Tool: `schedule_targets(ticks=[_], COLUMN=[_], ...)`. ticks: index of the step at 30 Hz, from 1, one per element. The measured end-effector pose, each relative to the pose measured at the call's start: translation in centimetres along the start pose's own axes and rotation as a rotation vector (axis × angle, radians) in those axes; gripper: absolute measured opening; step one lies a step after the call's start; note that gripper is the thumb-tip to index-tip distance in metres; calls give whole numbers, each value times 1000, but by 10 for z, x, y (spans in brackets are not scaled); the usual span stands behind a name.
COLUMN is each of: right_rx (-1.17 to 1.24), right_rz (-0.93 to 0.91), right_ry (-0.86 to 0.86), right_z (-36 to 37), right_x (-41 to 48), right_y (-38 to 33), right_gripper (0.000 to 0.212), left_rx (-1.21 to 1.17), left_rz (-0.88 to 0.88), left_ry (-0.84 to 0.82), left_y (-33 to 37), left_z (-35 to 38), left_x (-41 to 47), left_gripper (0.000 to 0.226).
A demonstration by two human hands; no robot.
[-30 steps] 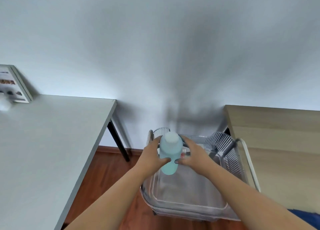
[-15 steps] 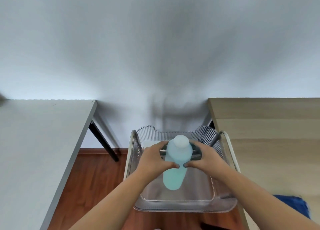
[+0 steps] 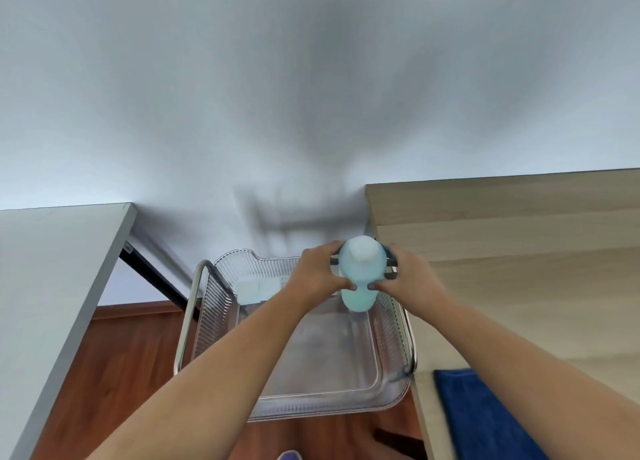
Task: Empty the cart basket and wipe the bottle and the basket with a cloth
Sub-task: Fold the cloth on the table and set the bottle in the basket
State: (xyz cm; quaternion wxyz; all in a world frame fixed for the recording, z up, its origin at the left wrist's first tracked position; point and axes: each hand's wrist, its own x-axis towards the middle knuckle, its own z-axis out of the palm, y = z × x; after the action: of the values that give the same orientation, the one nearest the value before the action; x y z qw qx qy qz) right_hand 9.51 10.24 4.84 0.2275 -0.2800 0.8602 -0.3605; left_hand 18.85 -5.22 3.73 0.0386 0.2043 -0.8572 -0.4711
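Both hands clamped on the pale blue bottle (image 3: 360,278), right of frame centre: left hand (image 3: 320,274) on one flank, right hand (image 3: 410,279) on the other. Bottle upright above the clear cart basket (image 3: 214,307), at its far right corner. Blue cloth (image 3: 485,421) lies on the wooden table (image 3: 519,252), lower right.

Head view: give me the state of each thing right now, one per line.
bottle: upright, capped, lifted above the basket's far right corner, gripped from both sides.
left hand: closed on the bottle.
right hand: closed on the bottle.
cart basket: clear; a small pale item at its far end, otherwise bare.
blue cloth: lying flat on the wooden table, untouched.
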Motion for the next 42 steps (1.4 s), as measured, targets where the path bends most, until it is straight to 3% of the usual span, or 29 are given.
schedule_targets(ticks=[15,18,21,24,27,33,42], right_rx=[38,64,36,-52,-128,-490,-764], right_rz=[37,44,-56,-185,-218,-30,95], right_ry=[5,95,246,265,105,-434,-656], right_z=[-2,2,10,34,70,140,189], right_x=[10,-4,-29,-56,-65,-35,-17], right_y=[7,6,6,8,12,40,76], right_gripper=[78,78,64,46,41,75,100], left_rx=[7,27,95,220,364,613,761], left_rz=[-34,-66,-74,-107,-184,-378,-382], left_ry=[45,37,39,4,-50,-304,-494], left_y=[-7,-16,-33,-63,-104,-167,-208], left_z=[12,7,0,-3,-5,7,27], left_x=[13,2,-21,-51,-79,-105,-97], left_gripper=[87,91,87,79,75,96,106])
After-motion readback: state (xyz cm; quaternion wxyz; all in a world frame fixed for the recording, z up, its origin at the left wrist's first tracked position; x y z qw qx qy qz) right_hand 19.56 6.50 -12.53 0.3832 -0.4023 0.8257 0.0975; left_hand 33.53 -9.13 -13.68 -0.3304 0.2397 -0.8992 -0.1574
